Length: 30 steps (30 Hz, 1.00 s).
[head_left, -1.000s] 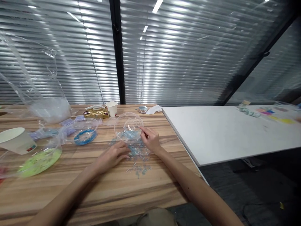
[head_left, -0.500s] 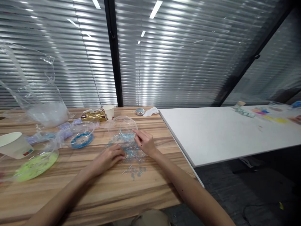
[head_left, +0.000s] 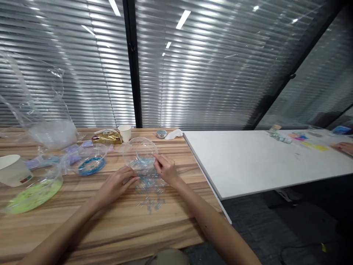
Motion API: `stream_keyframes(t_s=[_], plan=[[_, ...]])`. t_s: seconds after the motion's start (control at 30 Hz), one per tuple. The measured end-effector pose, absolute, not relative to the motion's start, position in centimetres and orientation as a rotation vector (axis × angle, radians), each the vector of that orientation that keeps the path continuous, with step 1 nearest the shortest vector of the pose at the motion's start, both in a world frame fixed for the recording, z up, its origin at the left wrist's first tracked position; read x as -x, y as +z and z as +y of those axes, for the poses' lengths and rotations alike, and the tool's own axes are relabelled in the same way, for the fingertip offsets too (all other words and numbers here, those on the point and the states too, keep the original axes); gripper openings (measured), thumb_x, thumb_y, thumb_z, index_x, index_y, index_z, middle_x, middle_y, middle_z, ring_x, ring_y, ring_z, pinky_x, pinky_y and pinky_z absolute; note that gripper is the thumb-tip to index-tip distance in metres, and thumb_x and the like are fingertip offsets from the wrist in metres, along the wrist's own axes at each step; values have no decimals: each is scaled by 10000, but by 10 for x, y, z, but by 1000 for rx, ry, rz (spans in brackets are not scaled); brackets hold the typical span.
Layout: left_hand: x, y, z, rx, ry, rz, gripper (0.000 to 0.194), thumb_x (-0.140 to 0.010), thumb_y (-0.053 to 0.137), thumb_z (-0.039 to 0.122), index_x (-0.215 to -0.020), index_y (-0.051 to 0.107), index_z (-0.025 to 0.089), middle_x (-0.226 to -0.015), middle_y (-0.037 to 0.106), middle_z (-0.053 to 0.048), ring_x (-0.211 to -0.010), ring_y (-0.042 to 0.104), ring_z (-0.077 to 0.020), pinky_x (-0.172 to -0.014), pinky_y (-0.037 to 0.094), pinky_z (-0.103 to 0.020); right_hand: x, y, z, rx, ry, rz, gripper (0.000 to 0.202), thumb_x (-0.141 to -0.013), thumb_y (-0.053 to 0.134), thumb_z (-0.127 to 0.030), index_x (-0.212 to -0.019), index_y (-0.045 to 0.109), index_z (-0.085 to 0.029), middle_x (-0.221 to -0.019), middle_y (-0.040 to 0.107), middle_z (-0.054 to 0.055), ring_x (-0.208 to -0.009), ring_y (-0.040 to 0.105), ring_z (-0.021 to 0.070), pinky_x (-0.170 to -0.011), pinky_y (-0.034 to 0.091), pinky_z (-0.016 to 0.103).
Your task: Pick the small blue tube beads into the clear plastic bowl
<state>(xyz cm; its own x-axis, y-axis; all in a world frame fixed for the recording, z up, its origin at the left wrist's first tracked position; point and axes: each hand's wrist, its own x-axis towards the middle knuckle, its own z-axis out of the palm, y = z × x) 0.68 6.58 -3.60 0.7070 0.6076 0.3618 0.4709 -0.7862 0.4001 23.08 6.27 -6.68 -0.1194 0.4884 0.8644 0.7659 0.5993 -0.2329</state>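
Sorting pale-blue tube beads (head_left: 150, 189) off wooden table (head_left: 116, 224) into clear bowl (head_left: 140, 154). Right hand (head_left: 165, 170) pinching at bowl rim (bead too small to confirm). Left hand (head_left: 118, 183) loosely open, fingertips on table. Some beads in bowl; most scattered beside it.

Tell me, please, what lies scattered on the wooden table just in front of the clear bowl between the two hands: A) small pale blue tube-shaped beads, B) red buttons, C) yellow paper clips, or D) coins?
A: small pale blue tube-shaped beads are strewn on the wooden table below the clear bowl, between the left hand and the right hand.
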Motion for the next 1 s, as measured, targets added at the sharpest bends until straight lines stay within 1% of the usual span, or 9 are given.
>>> stream_keyframes(t_s=[0.1, 0.27, 0.4, 0.53, 0.6, 0.67, 0.77, 0.83, 1.0], plan=[[-5, -34, 67, -2609, 807, 930, 327, -961, 422, 400, -815, 626, 189, -801, 641, -40, -788, 590, -190, -739, 450, -295, -231, -67, 63, 1034, -322, -1770, 313, -891, 409, -132, -1100, 641, -164, -723, 648, 54, -637, 604, 163, -615, 477, 245], [-3, -34, 70, -2559, 953, 1091, 373, -942, 417, 442, -734, 592, 187, -728, 632, -27, -709, 582, -184, -679, 430, -284, -229, -67, 62, 1011, -298, -1746, 312, -897, 394, -121, -1087, 639, -153, -731, 653, 59, -644, 607, 166, -621, 479, 246], [-2, -35, 72, -2543, 977, 1209, 418, -931, 430, 481, -660, 555, 188, -657, 614, -12, -632, 561, -171, -624, 401, -270, -227, -70, 63, 1011, -263, -1733, 303, -895, 398, -125, -1068, 644, -160, -760, 668, 60, -658, 614, 165, -631, 488, 245], [3, -40, 78, -2512, 988, 1285, 458, -914, 432, 526, -623, 548, 191, -615, 611, -5, -604, 553, -171, -604, 386, -264, -226, -73, 65, 1028, -219, -1682, 289, -882, 410, -122, -1030, 656, -160, -768, 673, 59, -665, 619, 163, -643, 495, 240], [4, -44, 81, -2478, 956, 1300, 466, -907, 432, 538, -630, 567, 188, -625, 624, -16, -611, 564, -181, -602, 390, -267, -226, -74, 66, 1029, -201, -1661, 291, -872, 413, -112, -1012, 664, -158, -763, 673, 58, -667, 617, 163, -648, 497, 241], [4, -47, 84, -2443, 922, 1282, 459, -905, 432, 540, -676, 605, 183, -677, 654, -36, -653, 587, -200, -621, 408, -275, -225, -75, 67, 1034, -190, -1643, 291, -868, 416, -113, -996, 673, -160, -763, 673, 55, -665, 613, 161, -649, 498, 240], [2, -50, 86, -2414, 937, 1256, 454, -897, 432, 554, -769, 655, 180, -778, 688, -64, -751, 614, -235, -698, 435, -303, -223, -75, 66, 1021, -182, -1612, 288, -884, 411, -140, -982, 682, -154, -766, 671, 53, -656, 603, 153, -642, 492, 234], [2, -52, 88, -2394, 960, 1255, 460, -886, 435, 567, -789, 671, 184, -807, 695, -71, -784, 622, -252, -733, 446, -320, -223, -74, 66, 1006, -195, -1599, 296, -899, 399, -156, -978, 684, -142, -755, 663, 54, -638, 591, 147, -626, 482, 228], [8, -52, 96, -2232, 1012, 1246, 478, -824, 479, 617, -793, 691, 190, -835, 703, -82, -800, 638, -271, -722, 490, -329, -230, -69, 65, 967, -290, -1642, 315, -925, 367, -153, -999, 672, -127, -691, 623, 44, -600, 568, 138, -602, 461, 217]])
